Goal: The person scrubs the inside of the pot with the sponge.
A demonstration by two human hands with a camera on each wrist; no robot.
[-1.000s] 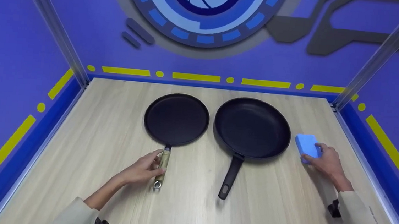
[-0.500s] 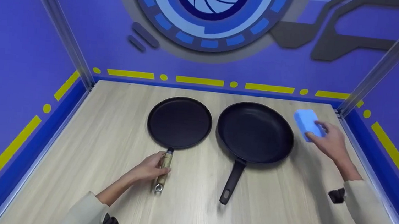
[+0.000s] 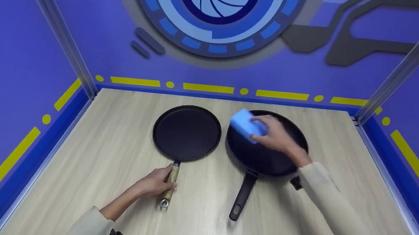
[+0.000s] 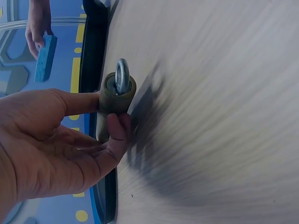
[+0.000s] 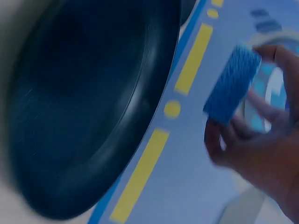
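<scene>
Sponge (image 3: 245,125) pinched in right hand (image 3: 276,134); left hand (image 3: 154,182) curled round pan handle (image 3: 174,175).

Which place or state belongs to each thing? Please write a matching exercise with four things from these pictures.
1. sponge
2. deep pan
3. flat pan
4. ring

A. At the end of the light handle
B. Its black handle is not held
C. Its light handle is in the left hand
D. In the right hand

Pairs: 1-D, 2-B, 3-C, 4-A
</scene>
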